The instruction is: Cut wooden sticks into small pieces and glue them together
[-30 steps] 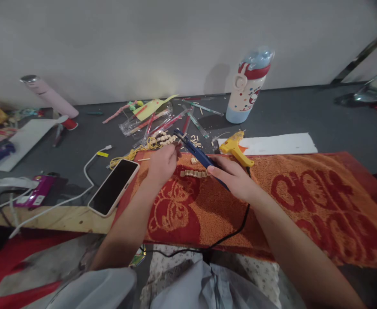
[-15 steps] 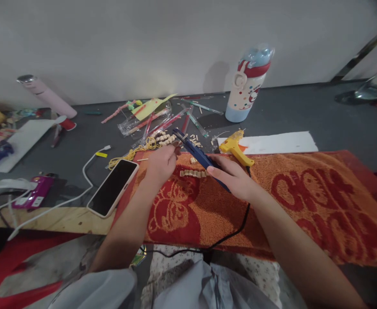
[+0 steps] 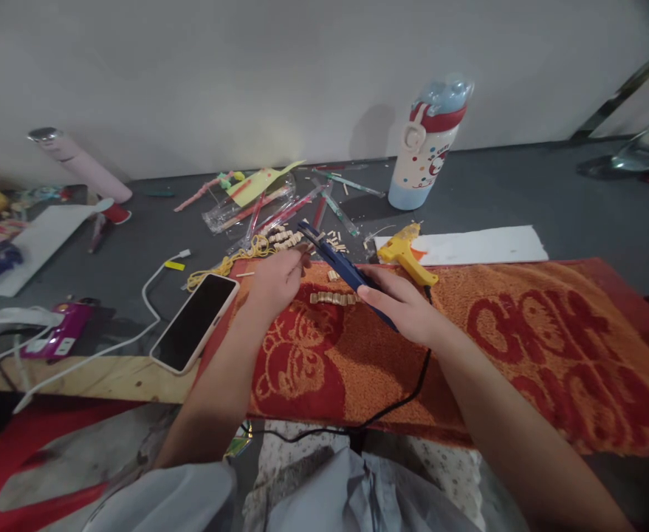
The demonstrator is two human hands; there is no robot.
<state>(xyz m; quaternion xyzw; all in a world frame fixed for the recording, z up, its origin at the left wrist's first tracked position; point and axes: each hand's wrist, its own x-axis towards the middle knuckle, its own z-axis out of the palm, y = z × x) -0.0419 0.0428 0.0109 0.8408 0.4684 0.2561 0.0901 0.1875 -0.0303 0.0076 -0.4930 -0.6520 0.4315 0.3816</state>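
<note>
My right hand is closed round the handle of a blue glue gun, whose black cord trails down over the table edge. The gun's nozzle points up and left toward my left hand, which pinches a small wooden piece at the nozzle tip. A short row of joined wooden pieces lies on the orange and red towel between my hands. More wooden pieces lie just beyond my left hand.
A yellow glue gun rests on white paper. A bottle stands behind. A phone with a white cable lies left, near yellow string, wrapped sticks, a pink tube and a purple device.
</note>
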